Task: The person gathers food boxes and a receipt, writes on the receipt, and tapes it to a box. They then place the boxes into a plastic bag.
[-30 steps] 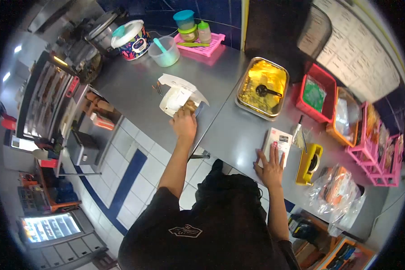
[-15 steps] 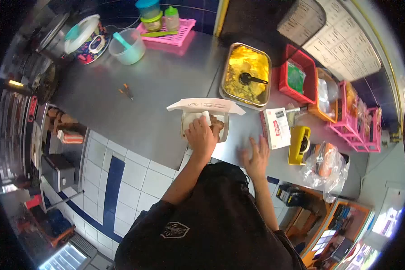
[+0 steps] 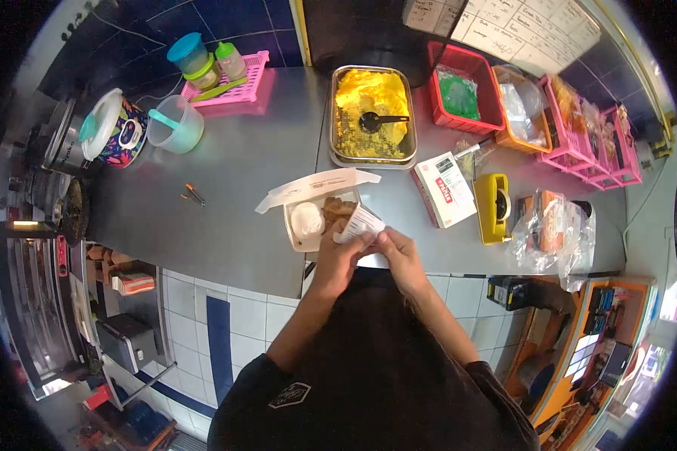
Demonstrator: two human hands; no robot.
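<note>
A small white printed packet (image 3: 362,223) is held between both hands at the right front corner of an open food box. My left hand (image 3: 340,259) pinches its lower left side, and my right hand (image 3: 400,259) grips its right edge. The white box (image 3: 296,239) has its lid raised at the back. In it, a white rounded portion (image 3: 307,220) lies on the left and brown food pieces (image 3: 337,212) on the right, partly hidden by the packet and my left hand.
Behind the box is a metal tray (image 3: 371,162) of yellow food with a black scoop. To the right are a white carton (image 3: 445,189), a yellow tape dispenser (image 3: 492,209), a plastic-wrapped pack (image 3: 552,229) and a red basket (image 3: 466,98). Small orange-handled snips (image 3: 194,195) lie left.
My left hand has come out of the box with the packet. My right hand has moved left from beside the carton and now grips it too. The whole view has shifted.
</note>
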